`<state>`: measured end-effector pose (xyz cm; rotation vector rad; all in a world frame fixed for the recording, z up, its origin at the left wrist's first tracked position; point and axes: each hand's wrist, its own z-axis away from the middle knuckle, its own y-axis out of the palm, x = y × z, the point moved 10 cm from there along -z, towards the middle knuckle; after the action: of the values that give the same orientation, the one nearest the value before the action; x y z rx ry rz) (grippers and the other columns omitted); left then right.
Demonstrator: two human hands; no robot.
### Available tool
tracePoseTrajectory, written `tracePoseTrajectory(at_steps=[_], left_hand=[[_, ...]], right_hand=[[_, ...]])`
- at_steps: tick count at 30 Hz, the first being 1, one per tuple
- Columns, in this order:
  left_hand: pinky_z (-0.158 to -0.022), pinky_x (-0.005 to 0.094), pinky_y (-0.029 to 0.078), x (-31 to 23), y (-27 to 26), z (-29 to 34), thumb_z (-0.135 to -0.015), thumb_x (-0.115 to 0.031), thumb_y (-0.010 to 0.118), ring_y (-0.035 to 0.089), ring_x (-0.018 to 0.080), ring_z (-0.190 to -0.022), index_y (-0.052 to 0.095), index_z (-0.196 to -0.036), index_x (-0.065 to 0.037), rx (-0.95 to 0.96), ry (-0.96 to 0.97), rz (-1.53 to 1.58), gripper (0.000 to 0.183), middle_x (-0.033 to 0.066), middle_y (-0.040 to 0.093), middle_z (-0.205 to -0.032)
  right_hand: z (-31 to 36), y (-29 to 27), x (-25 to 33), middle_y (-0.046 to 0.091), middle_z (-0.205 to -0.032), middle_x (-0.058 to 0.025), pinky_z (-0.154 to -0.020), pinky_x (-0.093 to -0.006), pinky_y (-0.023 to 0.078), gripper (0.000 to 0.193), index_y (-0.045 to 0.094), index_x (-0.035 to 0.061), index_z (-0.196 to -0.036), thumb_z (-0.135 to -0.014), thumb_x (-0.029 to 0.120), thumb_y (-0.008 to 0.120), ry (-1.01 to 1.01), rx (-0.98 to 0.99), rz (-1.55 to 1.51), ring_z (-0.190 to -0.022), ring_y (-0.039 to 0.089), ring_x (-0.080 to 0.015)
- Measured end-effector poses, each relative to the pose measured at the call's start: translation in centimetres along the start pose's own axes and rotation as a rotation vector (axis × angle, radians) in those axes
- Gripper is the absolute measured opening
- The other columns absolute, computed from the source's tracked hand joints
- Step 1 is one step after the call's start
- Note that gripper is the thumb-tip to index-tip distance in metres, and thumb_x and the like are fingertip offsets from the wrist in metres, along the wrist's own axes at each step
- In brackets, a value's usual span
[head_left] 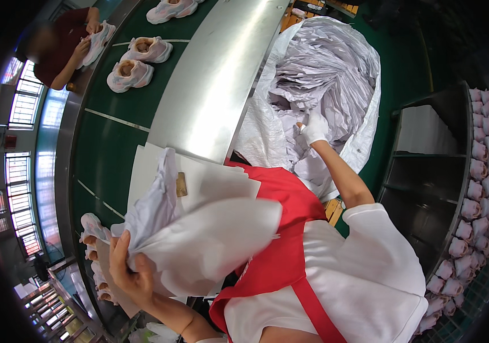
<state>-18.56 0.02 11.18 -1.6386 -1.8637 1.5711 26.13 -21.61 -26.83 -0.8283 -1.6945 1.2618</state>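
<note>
My left hand [130,267] is closed on a crumpled piece of thin white paper [156,200], which stands up from the fingers. A larger white paper sheet [216,237], blurred by motion, fans out from the same hand toward the red apron. My right hand [316,127], in a white glove, reaches into a big white woven sack [367,134]. Its fingers press into the packed white paper [324,63] there, with the fingertips partly hidden among the sheets. Under the left hand's papers lies a stack of white sheets [207,171] with a small brown block [181,184] on it.
A metal ledge [204,86] runs beside the green conveyor belt [113,134], which carries pale shoes [130,75]. Across it, another person's hands [84,46] hold a shoe. On the right, a dark shelf rack [427,177] adjoins many wrapped pinkish shoes [476,188].
</note>
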Motion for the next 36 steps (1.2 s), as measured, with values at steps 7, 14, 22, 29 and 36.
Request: tracePoseTrajectory(at_steps=[7,14,22,29,36], left_hand=[[-0.075,0.0314,0.034,-1.5,2.9,-0.7,-0.073,0.001,0.05,0.036,0.0202,-0.068,0.058,-0.112,0.001,0.293,-0.123,0.105,0.04,0.0043,0.043,-0.069],[-0.062,0.0329,0.034,-3.4,3.2,-1.1,-0.06,0.006,0.047,0.041,0.0247,-0.062,0.064,-0.095,-0.003,0.397,0.048,0.282,0.039,0.0087,0.054,-0.071],[-0.061,0.0313,0.036,-8.2,6.4,-3.0,-0.061,0.0,0.055,0.047,0.0206,-0.059,0.059,-0.115,-0.008,0.496,0.302,0.344,0.055,0.003,0.049,-0.066],[-0.072,0.0342,0.045,-5.6,0.6,-2.3,-0.067,0.001,0.06,0.054,0.0248,-0.076,0.053,-0.12,-0.003,-0.199,0.067,-0.106,0.053,0.0112,0.057,-0.081],[-0.065,0.0347,0.043,-1.3,-1.4,1.5,-0.073,-0.008,0.066,0.051,0.0234,-0.061,0.06,-0.089,-0.002,-0.3,-0.099,-0.188,0.019,0.0082,0.054,-0.065]], right_hand=[[0.4,-1.1,0.5,0.064,-0.081,-0.0158,-0.068,-0.0429,0.047,0.02,0.062,0.0104,-0.086,-0.081,0.029,0.057,-0.12,0.25,-0.168,-0.08,0.061,-0.0345],[-0.9,-9.0,-0.7,0.067,-0.09,-0.0084,-0.076,-0.0287,0.048,0.023,0.065,-0.0006,-0.095,-0.084,0.019,0.058,-0.141,0.556,0.279,-0.082,0.06,-0.0142],[-0.3,-34.0,26.4,0.064,-0.078,-0.0077,-0.062,-0.0263,0.045,0.02,0.062,0.0014,-0.099,-0.085,0.013,0.054,-0.819,-0.096,-0.895,-0.065,0.056,-0.0124],[17.0,-27.8,41.2,0.063,-0.093,-0.0175,-0.078,-0.032,0.045,0.028,0.059,-0.0006,-0.106,-0.084,0.017,0.055,-1.537,1.228,-1.057,-0.081,0.059,-0.026],[16.7,-28.2,43.9,0.063,-0.099,-0.013,-0.081,-0.0296,0.045,0.033,0.06,-0.0002,-0.109,-0.085,0.022,0.053,-1.48,1.282,-0.616,-0.086,0.058,-0.0202]])
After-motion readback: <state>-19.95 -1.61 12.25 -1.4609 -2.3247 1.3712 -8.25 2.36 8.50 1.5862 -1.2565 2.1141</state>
